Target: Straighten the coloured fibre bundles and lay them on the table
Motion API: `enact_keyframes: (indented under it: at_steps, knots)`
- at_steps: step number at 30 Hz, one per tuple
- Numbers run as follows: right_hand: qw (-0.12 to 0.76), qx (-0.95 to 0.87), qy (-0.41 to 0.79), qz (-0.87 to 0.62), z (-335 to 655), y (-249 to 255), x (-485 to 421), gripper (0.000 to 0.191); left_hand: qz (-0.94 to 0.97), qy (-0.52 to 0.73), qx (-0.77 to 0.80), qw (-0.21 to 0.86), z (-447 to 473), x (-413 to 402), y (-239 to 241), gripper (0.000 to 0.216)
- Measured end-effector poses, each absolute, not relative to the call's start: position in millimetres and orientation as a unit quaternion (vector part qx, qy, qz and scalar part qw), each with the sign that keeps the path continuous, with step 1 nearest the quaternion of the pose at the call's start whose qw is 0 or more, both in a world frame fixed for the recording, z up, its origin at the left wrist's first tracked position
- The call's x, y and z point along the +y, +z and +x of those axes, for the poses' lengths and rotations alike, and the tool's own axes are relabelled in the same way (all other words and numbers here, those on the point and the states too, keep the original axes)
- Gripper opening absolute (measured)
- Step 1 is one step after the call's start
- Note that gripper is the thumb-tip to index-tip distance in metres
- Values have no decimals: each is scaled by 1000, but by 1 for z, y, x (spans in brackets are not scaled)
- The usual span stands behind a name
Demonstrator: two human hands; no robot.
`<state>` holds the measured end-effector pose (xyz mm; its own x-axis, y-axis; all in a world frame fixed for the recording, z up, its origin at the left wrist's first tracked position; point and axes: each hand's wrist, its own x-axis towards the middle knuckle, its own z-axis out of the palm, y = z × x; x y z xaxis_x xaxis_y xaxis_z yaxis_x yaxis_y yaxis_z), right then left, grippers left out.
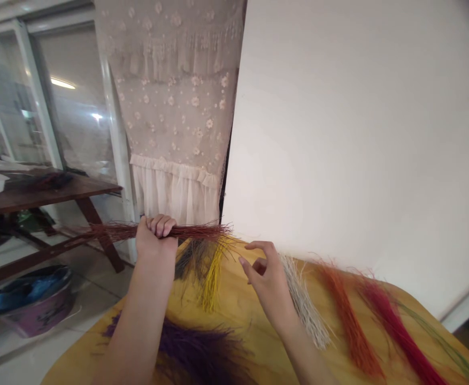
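Note:
My left hand [156, 235] is closed around a long bundle of reddish-brown dyed fibres [196, 231], held level above the table with its ends sticking out on both sides. My right hand [264, 275] hangs over the wooden tabletop [254, 326] with its fingers apart and holds nothing. It is nearest to a yellow fibre bundle [213, 280] and a white fibre bundle [304, 305]. A dark bundle [190, 261] lies beside the yellow one. Orange [350, 321], crimson [398, 326], thin green [438, 337] and purple [194, 347] bundles also lie on the table.
A white wall panel [358, 128] rises behind the table's far edge. A lace garment [174, 107] hangs to its left. Further left stand a dark wooden bench [45, 192], glazed windows [74, 107] and, on the floor, a purple tub [37, 315] holding blue plastic.

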<state>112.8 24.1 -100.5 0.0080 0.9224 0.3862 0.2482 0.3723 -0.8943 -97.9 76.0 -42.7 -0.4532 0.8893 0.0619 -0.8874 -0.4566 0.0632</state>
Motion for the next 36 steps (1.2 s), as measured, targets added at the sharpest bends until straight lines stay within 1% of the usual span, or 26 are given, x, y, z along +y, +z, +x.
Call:
enact_keyframes:
  at_steps: [1,5,9,11,14,17,20,22,24,25,27,32,36]
  knots:
    - [533,-634,321,-458,114,-100,25,26,41,849,14,527,-97,76,-43,42]
    - [496,-662,371,-422,118,-96,27,23,44,837,25,545,-93,77,-41,41]
    - [475,-681,396,-393,129,-87,27,31,68,836,27,543,-90,74,-36,44]
    - [482,-676,401,-387,139,-82,28,33,86,836,29,541,-90,72,-34,46]
    - [545,-629,374,-408,161,-78,32,30,118,835,32,537,-93,69,-32,48]
    - [656,-534,302,-440,193,-78,41,27,156,831,37,533,-97,65,-27,49]
    - [773,-394,202,-455,219,-79,48,27,209,806,49,551,-94,62,-23,49]
    - [819,-329,149,-445,224,-78,48,30,252,770,65,582,-84,61,-22,50]
    - [835,-319,122,-431,215,-74,42,31,295,725,83,617,-67,61,-24,48]
    - [834,-331,115,-426,206,-72,38,31,315,705,92,629,-57,61,-26,47]
    - [806,-383,127,-433,183,-69,28,30,347,674,107,643,-37,62,-32,44]
    - [677,-566,164,-441,135,-78,14,32,396,637,126,650,-6,63,-48,42]
    - [580,-648,187,-457,126,-85,17,34,392,640,131,648,-4,64,-52,41]
